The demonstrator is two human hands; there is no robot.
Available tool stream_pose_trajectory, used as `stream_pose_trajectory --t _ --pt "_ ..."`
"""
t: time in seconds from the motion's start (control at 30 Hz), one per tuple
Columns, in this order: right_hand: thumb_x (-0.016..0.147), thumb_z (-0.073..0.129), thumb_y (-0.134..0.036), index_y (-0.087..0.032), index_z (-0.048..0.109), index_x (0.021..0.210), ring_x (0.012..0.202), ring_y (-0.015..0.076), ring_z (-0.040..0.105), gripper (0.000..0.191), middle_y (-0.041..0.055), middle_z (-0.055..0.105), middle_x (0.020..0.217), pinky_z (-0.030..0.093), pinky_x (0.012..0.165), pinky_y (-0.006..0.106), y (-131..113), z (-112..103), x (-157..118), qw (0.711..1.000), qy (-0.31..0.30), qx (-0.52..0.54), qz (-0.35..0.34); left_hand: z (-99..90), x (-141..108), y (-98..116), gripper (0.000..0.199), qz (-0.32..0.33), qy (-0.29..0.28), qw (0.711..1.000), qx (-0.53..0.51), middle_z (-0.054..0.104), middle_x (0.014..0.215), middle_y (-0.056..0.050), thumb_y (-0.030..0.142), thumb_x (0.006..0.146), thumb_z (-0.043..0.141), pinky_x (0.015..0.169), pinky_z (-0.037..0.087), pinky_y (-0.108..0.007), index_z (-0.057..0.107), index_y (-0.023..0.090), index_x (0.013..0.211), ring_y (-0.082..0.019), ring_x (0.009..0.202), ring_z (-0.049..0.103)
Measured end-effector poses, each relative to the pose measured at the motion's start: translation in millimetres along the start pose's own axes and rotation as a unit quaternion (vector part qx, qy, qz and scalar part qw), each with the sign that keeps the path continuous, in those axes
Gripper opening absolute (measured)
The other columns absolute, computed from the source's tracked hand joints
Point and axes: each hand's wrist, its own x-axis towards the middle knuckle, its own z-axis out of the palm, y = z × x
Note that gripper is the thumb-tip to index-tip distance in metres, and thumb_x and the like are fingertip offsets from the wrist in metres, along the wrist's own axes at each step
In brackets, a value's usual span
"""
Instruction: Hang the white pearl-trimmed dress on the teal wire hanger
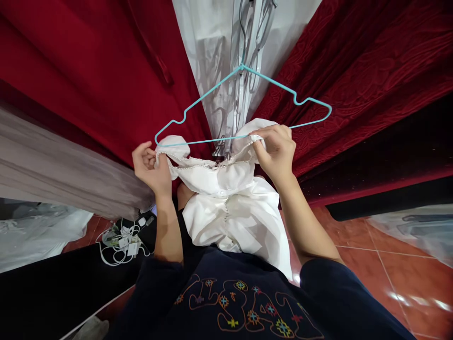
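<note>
A white dress (217,182) with puffed sleeves and a beaded neckline is stretched between my two hands, its skirt draping down over my lap. My left hand (152,167) pinches the dress at its left shoulder edge. On the other side, my right hand (278,148) grips the right shoulder edge between thumb and fingers. A light blue clothes hanger (212,90) is just beyond the neckline, hook upward. Its lower bar crosses in front of the left sleeve and passes behind my right hand. Whether the hanger's ends are inside the shoulders I cannot tell.
Dark red garments (88,71) hang on the left, and patterned red fabric (354,75) on the right. A metal rack (247,89) stands ahead. White cables and chargers (127,241) lie on a black surface (71,283) at lower left. Red tiles (357,241) cover the floor.
</note>
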Motion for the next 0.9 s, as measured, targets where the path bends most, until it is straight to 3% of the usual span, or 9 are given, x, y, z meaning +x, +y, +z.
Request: stream_pose_trajectory --t 0.13,0.23,0.33,0.43,0.5,0.57,0.7,0.8,0.9 --pt "0.096 0.065 -0.036 -0.023 0.072 0.090 0.088 0.0176 0.068 0.016 -0.0002 0.074 0.089 0.048 0.091 0.040 -0.3 4.9 0.3 1.000 0.018 0.007 0.007 -0.1 49.4 4.1 0.040 0.000 -0.007 1.000 0.011 0.047 0.078 0.005 0.002 0.070 0.063 0.050 0.024 -0.024 0.059 0.016 0.107 -0.006 0.061 0.041" --pt "0.096 0.065 -0.036 -0.024 0.073 0.091 0.089 0.0171 0.068 0.015 -0.0007 0.074 0.089 0.049 0.092 0.040 -3.5 4.3 -1.0 1.000 0.020 0.011 0.014 12.5 70.4 18.0 0.041 0.068 -0.024 0.997 0.005 0.046 0.078 0.004 -0.001 0.070 0.070 0.049 0.022 -0.023 0.060 0.022 0.103 -0.007 0.064 0.038" --pt "0.095 0.064 -0.035 -0.025 0.073 0.091 0.089 0.0171 0.069 0.014 -0.0008 0.074 0.089 0.051 0.094 0.041 -5.4 3.1 -1.8 1.000 0.018 0.008 0.023 28.2 72.7 35.0 0.041 0.108 -0.062 0.992 -0.015 0.048 0.078 0.004 0.002 0.071 0.075 0.049 0.026 -0.023 0.063 0.025 0.103 -0.007 0.064 0.041" --pt "0.095 0.063 -0.034 -0.025 0.073 0.092 0.091 0.0180 0.069 0.014 -0.0003 0.075 0.091 0.051 0.096 0.043 -5.1 2.9 -2.4 0.999 0.012 0.005 0.031 38.6 58.3 53.5 0.036 0.081 -0.149 0.986 0.010 0.060 0.092 0.001 0.011 0.082 0.073 0.055 0.043 -0.026 0.063 0.029 0.112 -0.011 0.068 0.050" --pt "0.095 0.063 -0.034 -0.025 0.073 0.093 0.092 0.0188 0.069 0.013 0.0000 0.075 0.092 0.050 0.097 0.044 -5.1 2.6 -3.2 0.999 0.014 0.005 0.029 41.4 42.5 65.0 0.039 0.073 -0.220 0.973 0.008 0.065 0.105 -0.001 0.014 0.086 0.069 0.069 0.054 -0.028 0.061 0.031 0.121 -0.013 0.077 0.059" --pt "0.095 0.064 -0.033 -0.026 0.074 0.094 0.093 0.0192 0.068 0.012 -0.0001 0.075 0.093 0.050 0.098 0.045 -5.6 1.7 -4.2 1.000 0.016 0.005 0.025 42.7 24.9 73.7 0.037 0.089 -0.273 0.958 -0.009 0.066 0.112 -0.002 0.016 0.090 0.067 0.083 0.058 -0.029 0.061 0.031 0.124 -0.014 0.087 0.064" --pt "0.096 0.063 -0.033 -0.026 0.074 0.095 0.095 0.0188 0.069 0.012 -0.0005 0.075 0.094 0.050 0.098 0.045 -6.4 0.5 -5.3 1.000 0.017 0.004 0.022 51.2 -8.5 79.3 0.019 0.132 -0.348 0.928 -0.015 0.069 0.116 -0.005 0.027 0.101 0.057 0.098 0.056 -0.033 0.064 0.025 0.119 -0.019 0.109 0.067" --pt "0.095 0.064 -0.031 -0.026 0.073 0.097 0.095 0.0183 0.069 0.010 -0.0009 0.075 0.095 0.050 0.097 0.045 -4.2 1.2 -4.6 1.000 0.025 0.002 0.005 65.6 -28.2 75.1 0.027 0.156 -0.373 0.914 0.021 0.069 0.132 -0.007 0.030 0.105 0.051 0.120 0.040 -0.042 0.062 0.023 0.129 -0.022 0.129 0.061" --pt "0.095 0.064 -0.028 -0.028 0.073 0.102 0.097 0.0185 0.070 0.012 -0.0018 0.076 0.099 0.051 0.100 0.046 -0.7 0.3 -6.1 0.999 0.027 0.003 -0.028 78.7 -40.7 70.4 0.029 0.154 -0.366 0.917 0.042 0.074 0.127 -0.003 0.029 0.109 0.043 0.118 0.035 -0.043 0.065 0.025 0.129 -0.021 0.119 0.065"
